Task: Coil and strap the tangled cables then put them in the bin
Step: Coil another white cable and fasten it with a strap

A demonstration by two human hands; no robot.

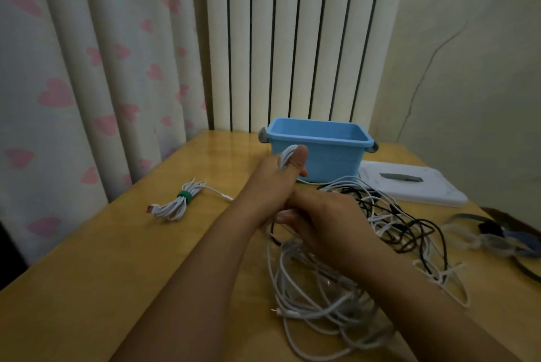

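Cables tangled on table, blue bin interior bare

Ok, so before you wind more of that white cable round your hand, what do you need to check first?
1. White cable loops sit round the left hand's thumb: ok.
2. Right hand has a grip on the feeding cable: cannot tell, its fingers are hidden.
3. Cable runs free of the tangled pile of white and black cables: not ok, still knotted in.
4. Blue plastic bin is open and close by: ok.
5. A spare strap is ready: cannot tell; blurred things lie at the right edge.
6. White coil with the green strap is in the bin: not ok, it lies on the wooden table.
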